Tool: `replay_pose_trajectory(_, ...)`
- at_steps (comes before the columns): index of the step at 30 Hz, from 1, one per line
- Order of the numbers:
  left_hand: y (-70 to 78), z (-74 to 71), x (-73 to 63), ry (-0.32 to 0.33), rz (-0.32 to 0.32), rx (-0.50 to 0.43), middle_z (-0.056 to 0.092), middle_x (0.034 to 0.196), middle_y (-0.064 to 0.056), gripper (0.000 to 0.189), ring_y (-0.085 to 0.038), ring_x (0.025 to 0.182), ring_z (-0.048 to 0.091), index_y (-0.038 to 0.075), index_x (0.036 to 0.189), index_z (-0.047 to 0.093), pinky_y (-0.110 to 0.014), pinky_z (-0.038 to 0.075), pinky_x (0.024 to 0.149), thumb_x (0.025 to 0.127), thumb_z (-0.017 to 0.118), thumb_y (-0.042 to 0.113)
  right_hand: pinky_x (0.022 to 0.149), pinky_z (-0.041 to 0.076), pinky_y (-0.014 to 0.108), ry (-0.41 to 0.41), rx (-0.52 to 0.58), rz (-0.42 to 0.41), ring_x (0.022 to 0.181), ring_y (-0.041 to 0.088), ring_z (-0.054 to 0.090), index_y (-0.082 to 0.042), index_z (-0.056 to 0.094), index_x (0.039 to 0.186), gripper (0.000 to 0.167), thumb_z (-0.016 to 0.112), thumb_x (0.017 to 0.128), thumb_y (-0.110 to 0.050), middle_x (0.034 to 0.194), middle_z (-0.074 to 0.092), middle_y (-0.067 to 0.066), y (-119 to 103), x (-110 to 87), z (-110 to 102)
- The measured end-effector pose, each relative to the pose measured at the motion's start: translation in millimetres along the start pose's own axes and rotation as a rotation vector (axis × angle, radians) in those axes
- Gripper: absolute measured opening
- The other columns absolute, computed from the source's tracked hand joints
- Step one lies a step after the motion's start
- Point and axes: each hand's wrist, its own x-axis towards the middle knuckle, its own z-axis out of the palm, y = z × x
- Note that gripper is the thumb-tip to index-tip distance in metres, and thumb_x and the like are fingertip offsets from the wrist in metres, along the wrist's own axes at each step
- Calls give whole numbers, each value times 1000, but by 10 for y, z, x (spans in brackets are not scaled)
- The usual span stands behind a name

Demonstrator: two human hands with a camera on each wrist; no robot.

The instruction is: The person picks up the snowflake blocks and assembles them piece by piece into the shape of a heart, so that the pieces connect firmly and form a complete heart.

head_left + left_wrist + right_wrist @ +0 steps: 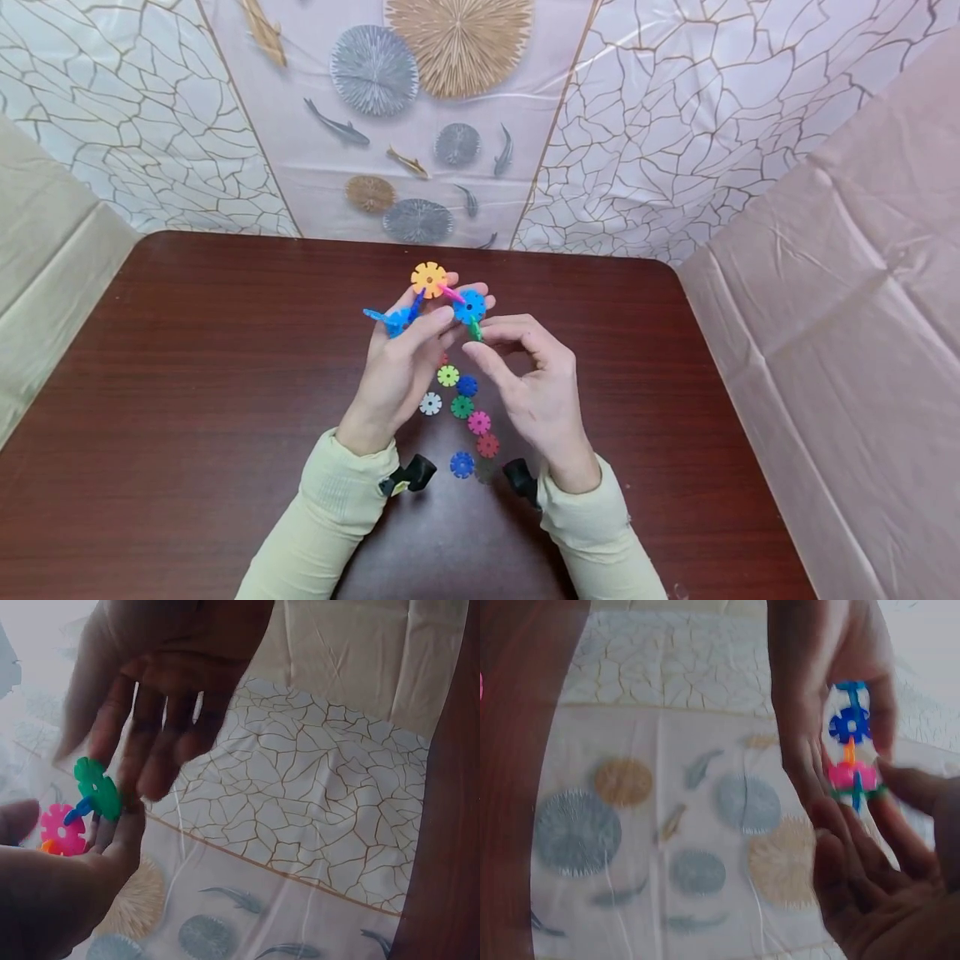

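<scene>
A chain of slotted plastic discs hangs together edge to edge in front of me. It includes an orange disc (429, 280), a pink disc (853, 775) seen edge-on from the head, a dark blue disc (850, 725), and light blue discs, one of them (470, 307) at the right. My left hand (390, 383) holds this chain from below and behind, its thumb against the right light blue disc. A green disc (476, 329) joins that blue disc's lower edge. My right hand (543, 396) pinches the green disc between thumb and fingertips.
On the brown table (225, 400) beneath my hands lie several loose discs, among them a yellow-green disc (447, 376), a white disc (431, 404), a pink disc (479, 422), a red disc (487, 445) and a blue disc (462, 465). A patterned sheet (480, 125) covers the wall behind.
</scene>
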Motion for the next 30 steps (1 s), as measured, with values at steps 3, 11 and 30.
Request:
replay_pose_trajectory(3,18,-12,15,51,23,17,57,130,-24,33,-40,120,56,-2,131,52,-48,38,107,98,51,3,70,54,31,-53,-84,61,83,16,64,-9,71,103,16,73,87,-10,97,69,-3,155,10,-126)
replay_pose_trajectory(11,51,-57,31,85,55,23,58,129,-24,29,-41,121,54,-1,125,56,-46,42,104,97,50,-3,69,51,34,-400,-655,453,77,15,58,-11,67,112,33,77,85,-27,93,66,0,526,31,-441)
replay_pose_trajectory(30,91,-64,5,137,83,18,59,129,-22,26,-40,118,57,0,122,58,-45,43,104,97,52,-4,71,51,43,-793,-973,675,78,21,61,-12,56,106,62,94,60,-27,84,63,2,1193,-87,-180)
